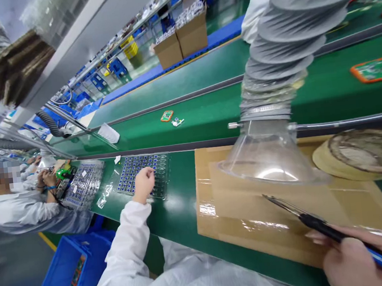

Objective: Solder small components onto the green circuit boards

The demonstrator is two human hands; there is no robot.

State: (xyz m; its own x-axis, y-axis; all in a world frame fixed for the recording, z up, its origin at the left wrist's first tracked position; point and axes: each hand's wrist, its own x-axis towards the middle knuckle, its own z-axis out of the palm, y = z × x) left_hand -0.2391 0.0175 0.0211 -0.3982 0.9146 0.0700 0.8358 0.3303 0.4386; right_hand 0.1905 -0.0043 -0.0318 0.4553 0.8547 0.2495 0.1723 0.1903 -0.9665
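Observation:
My left hand (144,184) is over the right part of a clear plastic tray (163,189) filled with rows of small dark-blue parts (131,172). Its thumb and fingers are pinched together; whatever they hold, if anything, is too small to make out. In my right hand (351,258) is a soldering iron (317,223) with a black and blue handle, gripped like a pen. Its metal tip points up and left, above a tape-covered cardboard sheet (225,212) and just below a clear fume hood (263,153).
A grey hose (279,47) carries the hood. A round, stained tape roll (322,161) sits at right. Orange-edged circuit boards (167,116) lie on the green conveyor (209,118). At left, a co-worker (23,204) sits by another tray (86,183); a blue bin (51,276) stands below.

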